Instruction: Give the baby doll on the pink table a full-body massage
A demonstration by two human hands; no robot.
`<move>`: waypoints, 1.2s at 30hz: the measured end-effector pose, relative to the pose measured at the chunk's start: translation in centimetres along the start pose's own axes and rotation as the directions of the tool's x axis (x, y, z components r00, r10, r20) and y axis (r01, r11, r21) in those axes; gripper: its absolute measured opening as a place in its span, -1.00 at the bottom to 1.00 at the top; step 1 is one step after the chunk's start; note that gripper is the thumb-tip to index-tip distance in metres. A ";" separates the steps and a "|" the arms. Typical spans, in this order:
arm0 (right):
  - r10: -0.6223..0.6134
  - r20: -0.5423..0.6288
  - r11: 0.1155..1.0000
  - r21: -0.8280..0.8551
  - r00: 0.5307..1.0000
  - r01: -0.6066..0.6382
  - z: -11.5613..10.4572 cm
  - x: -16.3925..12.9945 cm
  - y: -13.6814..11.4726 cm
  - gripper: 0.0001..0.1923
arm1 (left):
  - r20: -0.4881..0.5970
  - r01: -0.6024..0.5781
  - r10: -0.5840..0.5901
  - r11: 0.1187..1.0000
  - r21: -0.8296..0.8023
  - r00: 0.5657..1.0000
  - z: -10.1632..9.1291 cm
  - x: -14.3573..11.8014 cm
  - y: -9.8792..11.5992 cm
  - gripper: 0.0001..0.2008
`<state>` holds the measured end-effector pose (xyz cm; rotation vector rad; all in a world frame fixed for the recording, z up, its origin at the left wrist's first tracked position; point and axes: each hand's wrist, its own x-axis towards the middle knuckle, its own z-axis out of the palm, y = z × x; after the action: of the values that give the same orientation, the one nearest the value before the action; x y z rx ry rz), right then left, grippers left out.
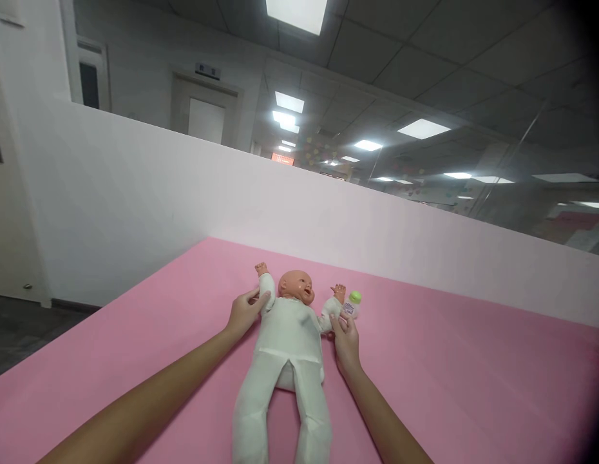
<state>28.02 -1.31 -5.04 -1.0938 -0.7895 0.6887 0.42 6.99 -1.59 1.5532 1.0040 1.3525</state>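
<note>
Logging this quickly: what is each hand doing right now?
Left hand: open, resting on the doll at its arm.
Right hand: fingers around the doll's other arm, beside the bottle.

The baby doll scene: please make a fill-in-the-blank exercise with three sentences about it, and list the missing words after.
1. The baby doll lies on its ____ on the pink surface.
2. The left hand touches the doll's sleeve, and the right hand is by the other ____.
3. The small bottle beside the doll's hand has a ____ cap.

Missing words: back; sleeve; green
</note>
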 end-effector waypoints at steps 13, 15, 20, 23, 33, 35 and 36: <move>-0.063 0.177 0.983 -0.158 0.982 0.091 -0.1 -0.3 -0.6 -0.44 | 0.054 -0.147 0.139 0.965 0.218 0.989 0.1 0.6 -1.3 -0.57; -0.076 0.194 0.984 -0.147 0.978 0.105 -0.1 -0.3 -0.5 -0.45 | 0.037 -0.144 0.139 0.969 0.201 0.990 0.1 0.5 -1.3 -0.56; -0.091 0.118 0.990 -0.100 0.989 0.103 0.1 -0.5 -0.7 -0.22 | -0.025 -0.074 0.075 0.996 0.052 0.997 0.1 0.5 -1.5 -0.45; -0.082 0.104 0.992 -0.087 0.991 0.092 0.2 -0.7 -0.9 -0.17 | -0.036 -0.025 0.025 1.000 0.001 0.999 0.2 0.5 -1.4 -0.36; -0.087 0.086 0.992 -0.084 0.992 0.095 0.6 -0.5 -0.6 -0.27 | 0.041 -0.011 0.010 1.000 0.027 0.999 0.4 0.0 0.0 -0.28; -0.086 0.070 0.992 -0.083 0.994 0.092 0.6 -0.4 -0.5 -0.24 | 0.053 -0.011 0.008 0.999 0.052 0.999 0.4 0.2 -0.2 -0.34; -0.079 0.065 0.993 -0.077 0.995 0.084 0.6 -0.3 -0.5 -0.23 | 0.062 -0.011 0.007 0.998 0.064 0.998 0.3 0.3 -0.4 -0.37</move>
<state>27.43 -1.42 -4.49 -1.1106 -0.9167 0.6291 0.77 7.38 -1.86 1.6388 1.0128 1.2820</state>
